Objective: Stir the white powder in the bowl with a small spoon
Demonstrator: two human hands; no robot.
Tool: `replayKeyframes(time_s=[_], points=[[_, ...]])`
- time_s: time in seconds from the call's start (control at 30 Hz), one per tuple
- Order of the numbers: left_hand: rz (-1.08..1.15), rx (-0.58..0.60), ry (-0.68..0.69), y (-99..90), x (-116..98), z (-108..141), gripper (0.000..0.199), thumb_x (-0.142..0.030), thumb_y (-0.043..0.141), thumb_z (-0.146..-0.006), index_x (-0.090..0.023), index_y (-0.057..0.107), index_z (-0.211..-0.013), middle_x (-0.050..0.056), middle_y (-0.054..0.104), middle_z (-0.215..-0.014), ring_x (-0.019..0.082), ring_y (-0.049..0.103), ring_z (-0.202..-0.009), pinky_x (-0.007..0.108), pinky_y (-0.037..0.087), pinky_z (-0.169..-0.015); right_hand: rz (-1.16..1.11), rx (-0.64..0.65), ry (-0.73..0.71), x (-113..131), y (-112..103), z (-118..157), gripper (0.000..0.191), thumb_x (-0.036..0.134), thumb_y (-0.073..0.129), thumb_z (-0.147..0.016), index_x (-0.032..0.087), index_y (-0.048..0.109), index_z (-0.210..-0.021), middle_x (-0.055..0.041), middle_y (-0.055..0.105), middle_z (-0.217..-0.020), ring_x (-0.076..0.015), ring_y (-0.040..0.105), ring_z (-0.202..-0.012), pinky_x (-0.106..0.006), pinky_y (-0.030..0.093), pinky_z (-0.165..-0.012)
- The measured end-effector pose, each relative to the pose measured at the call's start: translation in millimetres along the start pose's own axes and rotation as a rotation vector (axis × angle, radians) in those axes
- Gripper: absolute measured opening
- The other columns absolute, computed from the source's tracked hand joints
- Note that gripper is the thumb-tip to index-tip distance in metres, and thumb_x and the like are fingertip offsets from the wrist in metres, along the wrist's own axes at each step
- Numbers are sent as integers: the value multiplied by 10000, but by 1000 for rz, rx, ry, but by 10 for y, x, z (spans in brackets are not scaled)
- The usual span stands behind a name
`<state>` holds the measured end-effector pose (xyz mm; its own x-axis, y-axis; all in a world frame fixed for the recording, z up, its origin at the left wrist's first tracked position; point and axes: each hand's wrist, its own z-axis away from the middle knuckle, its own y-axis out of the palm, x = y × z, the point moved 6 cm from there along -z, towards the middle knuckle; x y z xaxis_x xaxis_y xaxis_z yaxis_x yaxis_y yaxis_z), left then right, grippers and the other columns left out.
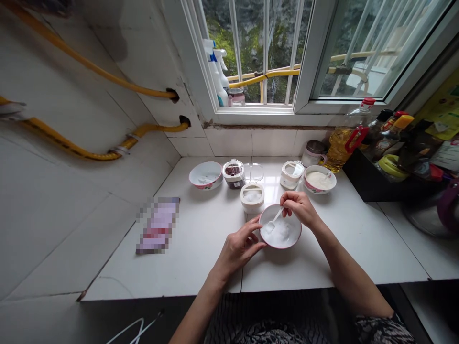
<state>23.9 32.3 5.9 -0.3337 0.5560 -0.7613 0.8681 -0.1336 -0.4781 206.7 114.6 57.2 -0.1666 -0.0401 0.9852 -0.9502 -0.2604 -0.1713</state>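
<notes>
A white bowl (pixel 290 242) with a pink rim stands on the counter, with white powdery grains inside. My left hand (pixel 241 243) grips its left rim between thumb and fingers. Pinched in my right hand (pixel 297 206) is a small white spoon (pixel 275 220), its tip down in the white grains. Just behind the bowl sits a white seasoning jar (pixel 252 199) with its clear lid raised and white contents showing. A second jar (pixel 234 175) holds dark reddish-brown bits. Another lidded white jar (pixel 291 176) stands farther back on the right.
Behind on the left is a flowered bowl (pixel 205 175); on the right, a bowl of pale powder (pixel 320 180). An oil bottle (pixel 340 143) and a black box of bottles (pixel 366 179) stand at right. A blurred purple packet (pixel 159 225) lies left. Yellow pipes (pixel 107 155) cross the wall.
</notes>
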Motion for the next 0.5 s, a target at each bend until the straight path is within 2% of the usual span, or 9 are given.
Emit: replayKeyframes(time_s=[0.27, 0.4, 0.5], points=[[1, 3, 5, 0, -7, -2, 268, -320, 623, -958, -204, 555, -1190, 193, 586, -1401, 113, 699, -647, 274, 634, -612, 122, -95, 4, -44, -60, -16, 123, 233, 493, -620, 195, 604, -582, 11, 581, -449, -114, 461, -438, -229, 362, -475], [-2, -5, 10, -3, -9, -4, 267, -317, 630, -952, -209, 558, -1186, 181, 585, -1408, 110, 698, -637, 265, 632, -609, 154, -70, -10, -27, -51, -5, 122, 233, 492, -641, 195, 601, -602, 13, 582, -456, -119, 472, -444, -237, 380, -501], [-12, -10, 20, -2, -8, -1, 262, -316, 628, -953, -204, 560, -1180, 184, 590, -1401, 110, 699, -629, 266, 631, -605, 240, -43, -79, 36, -9, 10, 123, 202, 475, -660, 201, 588, -612, 13, 589, -479, -128, 497, -472, -247, 392, -534]])
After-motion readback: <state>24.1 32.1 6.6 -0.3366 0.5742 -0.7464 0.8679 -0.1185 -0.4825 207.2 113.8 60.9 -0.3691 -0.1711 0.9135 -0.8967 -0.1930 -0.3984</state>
